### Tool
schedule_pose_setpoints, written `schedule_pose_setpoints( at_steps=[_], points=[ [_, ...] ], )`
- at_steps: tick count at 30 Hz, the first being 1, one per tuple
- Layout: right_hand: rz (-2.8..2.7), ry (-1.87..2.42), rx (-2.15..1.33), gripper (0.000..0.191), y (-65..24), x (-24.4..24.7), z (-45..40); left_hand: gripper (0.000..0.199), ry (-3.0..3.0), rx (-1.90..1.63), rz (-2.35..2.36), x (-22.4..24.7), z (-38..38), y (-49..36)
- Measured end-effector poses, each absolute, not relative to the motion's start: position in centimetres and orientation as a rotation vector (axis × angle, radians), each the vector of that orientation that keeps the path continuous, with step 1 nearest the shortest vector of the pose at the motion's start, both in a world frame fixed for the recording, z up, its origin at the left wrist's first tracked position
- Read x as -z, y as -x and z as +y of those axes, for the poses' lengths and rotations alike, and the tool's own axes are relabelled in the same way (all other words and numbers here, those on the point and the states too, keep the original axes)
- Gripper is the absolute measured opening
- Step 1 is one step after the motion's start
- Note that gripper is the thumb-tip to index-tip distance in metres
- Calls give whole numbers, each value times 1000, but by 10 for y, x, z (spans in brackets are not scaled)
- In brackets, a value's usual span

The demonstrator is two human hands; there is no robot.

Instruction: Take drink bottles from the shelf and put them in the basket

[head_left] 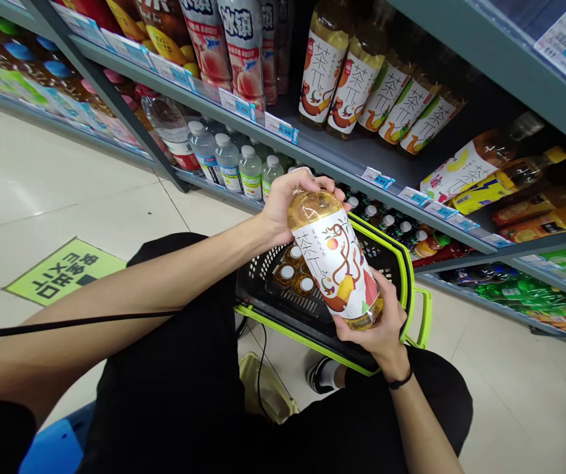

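A large tea bottle point(335, 263) with a white illustrated label and amber liquid lies tilted between my two hands. My left hand point(290, 201) wraps round its upper left end, fingers over the far side. At the lower right end, my right hand point(379, 322) grips the bottle, a dark band on its wrist. Below the bottle is a black basket point(258, 283) with a lime-green rim, holding several small bottles with white caps point(287, 272). The held bottle hides part of the basket.
Shelves point(322, 155) of drinks run across the front, with similar tea bottles point(325, 66) standing and one lying point(465, 164). Small bottles point(251, 172) fill the lower shelf. A yellow-green floor sign point(66, 270) lies left; a blue object point(58, 441) is at lower left.
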State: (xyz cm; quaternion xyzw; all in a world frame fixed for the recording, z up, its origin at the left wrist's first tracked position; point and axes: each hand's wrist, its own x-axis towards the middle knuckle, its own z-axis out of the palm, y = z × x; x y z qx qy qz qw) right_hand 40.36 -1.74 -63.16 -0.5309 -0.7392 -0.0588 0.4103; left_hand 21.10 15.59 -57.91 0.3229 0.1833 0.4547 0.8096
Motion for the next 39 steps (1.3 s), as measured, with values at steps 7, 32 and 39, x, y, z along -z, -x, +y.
schedule_pose_setpoints(
  at_steps=[7, 32, 39],
  points=[
    [-1862, 1342, 113, 79, -405, 632, -17, 16, -698, -966, 395, 580, 157, -212],
    [-1691, 1602, -782, 71, -391, 641, 11, 7, -1273, -1064, 501, 581, 122, -223],
    [-1598, 1574, -909, 72, -395, 655, 17, 5, -1471, -891, 619, 607, 105, -247]
  ],
)
